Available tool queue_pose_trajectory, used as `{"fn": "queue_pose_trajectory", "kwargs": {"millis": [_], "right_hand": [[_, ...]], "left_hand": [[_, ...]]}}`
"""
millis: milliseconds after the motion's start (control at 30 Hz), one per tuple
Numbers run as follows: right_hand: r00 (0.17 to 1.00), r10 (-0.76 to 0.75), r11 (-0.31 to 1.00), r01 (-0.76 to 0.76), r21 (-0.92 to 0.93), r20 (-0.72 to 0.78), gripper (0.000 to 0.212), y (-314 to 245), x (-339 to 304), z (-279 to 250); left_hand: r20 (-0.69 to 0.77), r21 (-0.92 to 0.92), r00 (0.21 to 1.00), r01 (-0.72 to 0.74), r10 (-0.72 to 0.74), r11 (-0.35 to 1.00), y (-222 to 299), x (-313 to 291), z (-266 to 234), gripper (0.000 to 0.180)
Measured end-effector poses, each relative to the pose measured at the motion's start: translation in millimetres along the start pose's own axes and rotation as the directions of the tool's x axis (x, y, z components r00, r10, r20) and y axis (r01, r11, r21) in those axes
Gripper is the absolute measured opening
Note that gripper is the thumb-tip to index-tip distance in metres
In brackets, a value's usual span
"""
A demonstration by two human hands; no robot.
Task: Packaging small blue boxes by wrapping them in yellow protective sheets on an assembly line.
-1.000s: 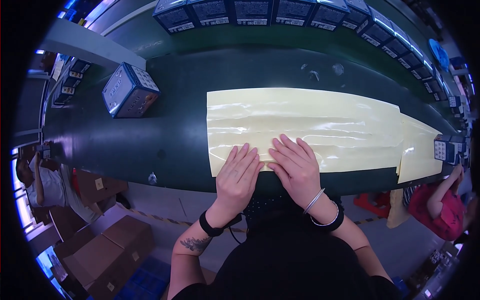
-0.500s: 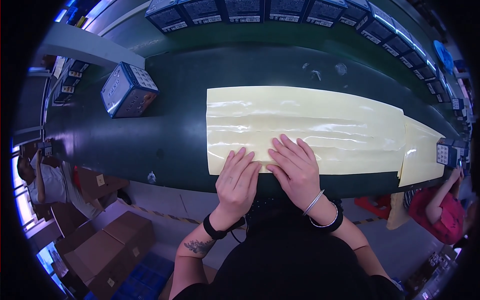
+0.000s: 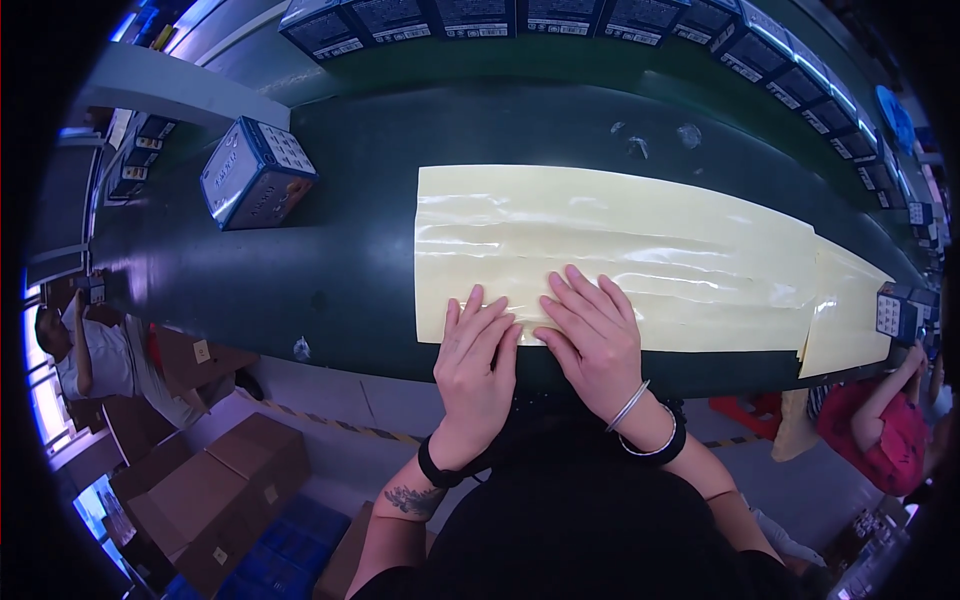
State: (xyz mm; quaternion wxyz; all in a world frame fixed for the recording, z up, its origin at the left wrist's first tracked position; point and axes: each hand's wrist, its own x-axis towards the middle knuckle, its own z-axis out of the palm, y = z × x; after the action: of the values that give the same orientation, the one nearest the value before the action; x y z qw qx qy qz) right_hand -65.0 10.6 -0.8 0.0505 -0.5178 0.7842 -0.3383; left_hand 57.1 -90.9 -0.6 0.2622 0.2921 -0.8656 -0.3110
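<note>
**Left hand (image 3: 474,365) and right hand (image 3: 598,338) flat on yellow sheet (image 3: 560,215)**

Palms down at the near edge, with fingers loosely splayed, gripping nothing. Yellow sheet: rippled, on the counter (image 3: 350,280), eleven to three o'clock from the hands. Could crease under uneven pressure, or skid if pushed. Adjoining second sheet (image 3: 848,312) at three; blue box (image 3: 258,178) at ten; box row (image 3: 560,18) at twelve.

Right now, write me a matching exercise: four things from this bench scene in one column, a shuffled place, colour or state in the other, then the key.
1. Left hand
2. Right hand
3. Sheet
4. Lone box

A. Blue, left of the sheet
B. Silver bracelets at its wrist
C. Pale yellow, partly beneath both hands
D. Black band at its wrist, no bracelets showing

Pairs: 1-D, 2-B, 3-C, 4-A
</note>
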Motion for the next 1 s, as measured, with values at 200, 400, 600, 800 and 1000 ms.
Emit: {"fn": "queue_pose_trajectory", "kwargs": {"millis": [200,400,600,800,1000], "right_hand": [[1.000,0.026,0.999,-0.026,0.020,0.006,0.031,0,-1,0],[1.000,0.001,1.000,-0.001,0.004,0.016,0.029,2,1,0],[1.000,-0.001,1.000,0.001,0.011,0.013,0.030,-3,0,-2],[1.000,0.018,1.000,-0.018,0.022,0.009,0.032,2,-3,-3],[1.000,0.010,0.999,-0.010,0.044,0.003,0.032,-1,-1,-4]], "left_hand": [[-0.040,0.001,0.998,0.053,-0.053,0.999,2,-7,10,0.012],[-0.047,-0.062,0.995,0.081,-0.084,0.995,1,-6,10,0.009],[0.030,-0.162,0.996,0.091,-0.087,0.983,6,11,-19,0.009],[0.347,-0.062,0.888,-0.300,0.302,0.952,3,148,-76,0.012],[0.373,0.237,0.782,-0.600,0.499,0.764,-45,320,-67,0.019]]}}
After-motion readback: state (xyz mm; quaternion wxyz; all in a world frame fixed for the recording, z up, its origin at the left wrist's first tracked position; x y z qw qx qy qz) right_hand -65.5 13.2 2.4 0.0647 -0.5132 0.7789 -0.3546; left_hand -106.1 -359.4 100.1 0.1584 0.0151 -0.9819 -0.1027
